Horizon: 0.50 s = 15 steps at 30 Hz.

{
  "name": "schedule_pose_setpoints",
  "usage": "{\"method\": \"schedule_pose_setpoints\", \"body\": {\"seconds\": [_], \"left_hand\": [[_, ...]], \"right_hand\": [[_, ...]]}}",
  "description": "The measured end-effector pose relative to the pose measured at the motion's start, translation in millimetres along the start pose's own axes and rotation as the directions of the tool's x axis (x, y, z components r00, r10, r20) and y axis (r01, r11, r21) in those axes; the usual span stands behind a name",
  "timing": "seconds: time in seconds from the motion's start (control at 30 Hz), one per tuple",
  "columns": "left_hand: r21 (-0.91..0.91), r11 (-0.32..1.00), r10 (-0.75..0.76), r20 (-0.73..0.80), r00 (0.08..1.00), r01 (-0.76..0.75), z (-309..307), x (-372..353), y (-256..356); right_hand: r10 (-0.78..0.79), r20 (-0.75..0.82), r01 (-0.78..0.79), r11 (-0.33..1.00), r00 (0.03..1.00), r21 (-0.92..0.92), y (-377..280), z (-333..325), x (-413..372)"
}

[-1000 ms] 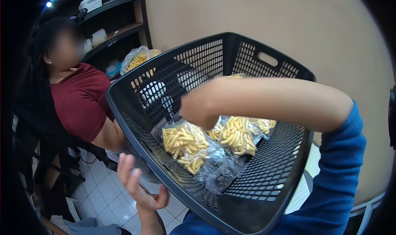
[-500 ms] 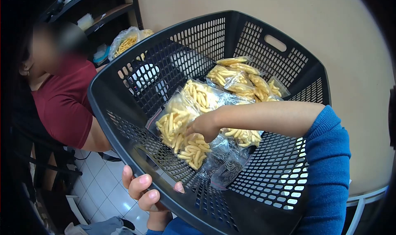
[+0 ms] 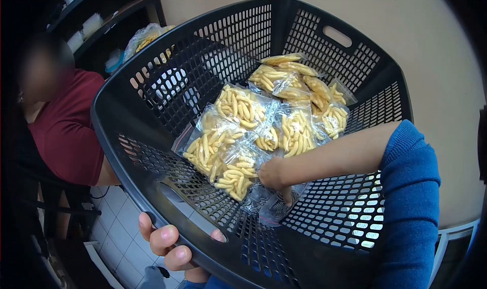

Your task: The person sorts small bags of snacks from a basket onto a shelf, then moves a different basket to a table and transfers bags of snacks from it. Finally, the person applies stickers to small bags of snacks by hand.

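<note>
My left hand [image 3: 170,243] is closed around the near-left rim of a black plastic basket [image 3: 284,246], with a fingertip showing through the handle slot. Inside, my right hand [image 3: 274,175] reaches down to a clear bag of dark coiled pieces [image 3: 276,208]. Its thumb points down onto that bag, while the other fingers are hidden beneath the hand. Just left of it lies a clear bag of pale yellow stick-shaped pieces [image 3: 237,175]. Several similar bags cover the basket floor, including an upper bag [image 3: 243,106] and a far group [image 3: 289,81].
A person in a dark red shirt [image 3: 66,126] is at the left, beside the basket. Behind stand dark shelves [image 3: 116,20] and a bag of yellow pieces [image 3: 147,38]. A beige wall [image 3: 406,45] rises at the right; white floor tiles [image 3: 119,223] show below.
My right hand has moved from above the yellow bags toward me and down to the bag of dark coiled pieces. My left hand keeps its hold on the rim.
</note>
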State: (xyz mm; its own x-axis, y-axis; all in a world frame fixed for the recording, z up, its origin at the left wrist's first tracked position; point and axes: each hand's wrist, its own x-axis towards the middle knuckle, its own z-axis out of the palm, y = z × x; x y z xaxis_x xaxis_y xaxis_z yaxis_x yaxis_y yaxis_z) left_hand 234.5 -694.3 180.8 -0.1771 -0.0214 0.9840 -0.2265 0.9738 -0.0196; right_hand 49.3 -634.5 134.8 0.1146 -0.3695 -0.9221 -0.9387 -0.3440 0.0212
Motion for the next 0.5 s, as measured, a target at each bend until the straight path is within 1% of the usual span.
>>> {"method": "schedule_pose_setpoints", "body": {"seconds": [0.03,0.07,0.13,0.17,0.23,0.27,0.33,0.37,0.43,0.47,0.5], "left_hand": [[-0.004,1.000,0.009,-0.017,1.000,-0.009,0,0,-1],[-0.003,1.000,0.012,-0.015,1.000,-0.012,1,1,-3],[0.011,0.993,0.115,-0.064,0.991,-0.114,5,3,-10],[0.008,0.993,0.116,-0.063,0.991,-0.115,6,2,-14],[0.160,0.964,0.229,-0.085,0.970,-0.213,9,0,-20],[0.158,0.964,0.227,-0.086,0.970,-0.212,9,0,-20],[0.168,0.958,0.248,-0.065,0.967,-0.234,8,0,-21],[0.165,0.958,0.249,-0.065,0.966,-0.235,9,-1,-21],[0.166,0.950,0.283,-0.095,0.954,-0.265,11,0,-24],[0.164,0.950,0.283,-0.096,0.954,-0.265,10,-1,-25],[0.146,0.947,0.301,-0.092,0.949,-0.286,10,-1,-26]], "right_hand": [[0.040,-0.109,-0.033,0.997,0.993,0.066,-1,2,3],[0.039,-0.112,-0.031,0.997,0.993,0.067,1,3,7],[-0.020,-0.075,0.031,0.987,0.997,0.156,-1,-4,0],[-0.020,-0.075,0.032,0.987,0.997,0.159,-2,-3,-3],[-0.057,-0.175,0.067,0.997,0.983,0.049,-2,7,-11],[-0.057,-0.173,0.066,0.996,0.983,0.051,-1,12,-10],[-0.053,-0.312,0.064,0.998,0.949,0.025,1,21,-4],[-0.051,-0.312,0.063,0.998,0.949,0.029,2,24,-1],[-0.076,-0.379,0.089,0.996,0.922,0.018,5,26,-1],[-0.075,-0.379,0.089,0.996,0.923,0.020,6,24,1],[-0.109,-0.362,0.115,0.993,0.926,-0.006,7,20,3]]}}
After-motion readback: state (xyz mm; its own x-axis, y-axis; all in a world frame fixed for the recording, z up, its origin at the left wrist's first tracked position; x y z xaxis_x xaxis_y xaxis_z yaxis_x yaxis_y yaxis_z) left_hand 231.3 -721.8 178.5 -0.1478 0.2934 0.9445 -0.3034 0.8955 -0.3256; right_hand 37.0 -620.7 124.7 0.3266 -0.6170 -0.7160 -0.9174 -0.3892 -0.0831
